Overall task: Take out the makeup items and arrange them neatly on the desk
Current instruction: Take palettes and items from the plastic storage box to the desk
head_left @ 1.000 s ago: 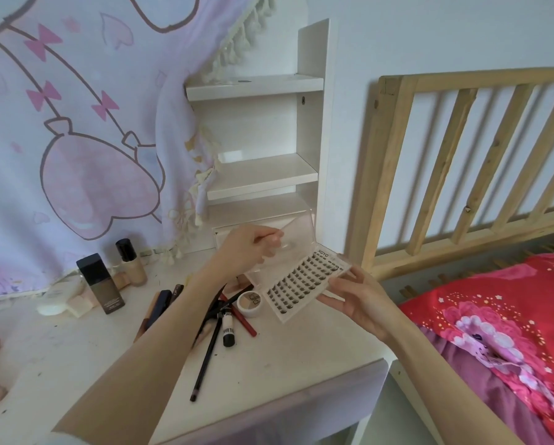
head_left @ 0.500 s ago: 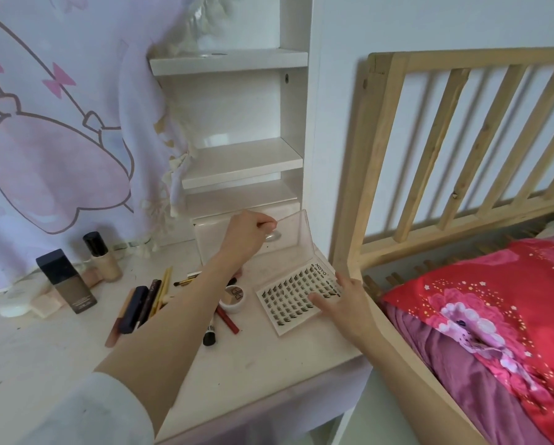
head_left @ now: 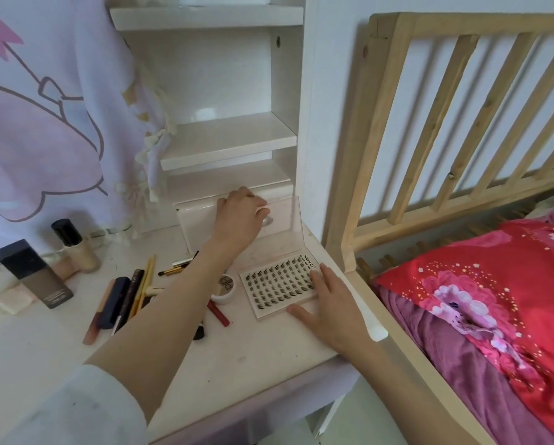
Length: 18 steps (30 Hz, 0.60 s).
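Note:
A clear lash box lies on the white desk (head_left: pixel 253 354) near its right edge, its tray (head_left: pixel 279 284) filled with rows of dark lash clusters. The box's clear lid (head_left: pixel 285 226) stands upright behind the tray. My left hand (head_left: pixel 240 216) pinches the lid's upper left edge with curled fingers, just in front of the small drawer (head_left: pixel 195 220). My right hand (head_left: pixel 330 303) rests on the tray's lower right corner with its fingers laid straight. A small round pot (head_left: pixel 226 285) sits left of the tray, partly hidden by my left forearm.
Pencils and brushes (head_left: pixel 131 293) and a red pencil (head_left: pixel 219 313) lie in a loose pile mid-desk. A dark bottle (head_left: pixel 34 274) and a beige bottle (head_left: pixel 76 245) stand at back left. White shelves (head_left: pixel 230 139) rise behind; a wooden bed rail (head_left: pixel 359 155) and red bedding (head_left: pixel 494 300) are right.
The lash box came down from the air onto the desk. My right hand moved from under the tray to resting on top of it. My left hand kept hold of the lid.

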{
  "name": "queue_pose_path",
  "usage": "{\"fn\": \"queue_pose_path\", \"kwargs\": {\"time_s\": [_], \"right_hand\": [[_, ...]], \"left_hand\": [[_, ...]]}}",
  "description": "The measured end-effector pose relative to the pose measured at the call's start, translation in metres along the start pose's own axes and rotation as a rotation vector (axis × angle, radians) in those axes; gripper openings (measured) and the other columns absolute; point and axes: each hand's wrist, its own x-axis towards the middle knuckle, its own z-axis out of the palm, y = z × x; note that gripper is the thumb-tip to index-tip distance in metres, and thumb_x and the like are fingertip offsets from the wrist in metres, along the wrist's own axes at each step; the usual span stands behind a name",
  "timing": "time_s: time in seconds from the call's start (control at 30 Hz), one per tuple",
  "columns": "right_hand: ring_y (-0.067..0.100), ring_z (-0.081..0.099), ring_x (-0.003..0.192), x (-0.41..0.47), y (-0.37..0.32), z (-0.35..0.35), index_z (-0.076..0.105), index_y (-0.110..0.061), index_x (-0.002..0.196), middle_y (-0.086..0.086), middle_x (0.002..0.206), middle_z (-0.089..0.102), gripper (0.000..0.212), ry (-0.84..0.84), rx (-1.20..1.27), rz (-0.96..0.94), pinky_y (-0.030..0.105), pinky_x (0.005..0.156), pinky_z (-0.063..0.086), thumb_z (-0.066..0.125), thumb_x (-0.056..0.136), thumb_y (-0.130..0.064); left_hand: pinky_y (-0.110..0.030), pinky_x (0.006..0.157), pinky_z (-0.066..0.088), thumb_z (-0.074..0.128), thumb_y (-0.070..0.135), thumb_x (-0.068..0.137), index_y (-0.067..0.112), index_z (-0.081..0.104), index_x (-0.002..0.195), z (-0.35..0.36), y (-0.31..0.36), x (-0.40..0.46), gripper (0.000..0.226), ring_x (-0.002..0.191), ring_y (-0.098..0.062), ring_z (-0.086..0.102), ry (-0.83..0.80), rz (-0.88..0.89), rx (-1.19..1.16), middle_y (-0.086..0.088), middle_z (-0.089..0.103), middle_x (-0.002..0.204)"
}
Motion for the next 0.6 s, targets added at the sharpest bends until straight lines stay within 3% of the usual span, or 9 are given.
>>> {"fn": "queue_pose_path", "kwargs": {"time_s": [0.17,0.37,0.6], "right_hand": [[0.013,0.007,0.143,0.002,0.001,0.0,0.017,-0.019,0.148,0.0,0.157,0.008,0.089,0.017,-0.072,-0.02,0.027,0.115,-0.001,0.042,0.08,-0.071],[0.015,0.002,0.145,0.003,0.0,0.003,0.013,-0.019,0.149,0.002,0.158,0.002,0.087,-0.005,-0.144,-0.01,0.03,0.115,-0.004,0.033,0.082,-0.072],[0.016,0.004,0.145,0.011,-0.018,-0.02,0.021,-0.021,0.148,0.003,0.157,0.012,0.076,-0.03,-0.027,-0.009,0.037,0.117,-0.001,0.04,0.087,-0.063]], "left_hand": [[-0.038,0.094,0.024,0.043,0.027,0.094,0.013,0.055,0.121,0.005,-0.006,-0.013,0.033,0.114,-0.026,0.039,-0.007,0.077,0.2,-0.008,0.047,0.121],[-0.036,0.105,0.02,0.043,0.022,0.095,0.01,0.045,0.132,0.004,-0.01,-0.027,0.04,0.127,-0.026,0.035,-0.014,0.179,0.212,-0.008,0.044,0.136],[-0.043,0.116,0.005,0.039,0.043,0.094,0.017,0.017,0.147,-0.017,-0.016,-0.05,0.062,0.143,-0.022,0.008,-0.167,0.214,0.278,-0.006,0.012,0.155]]}}
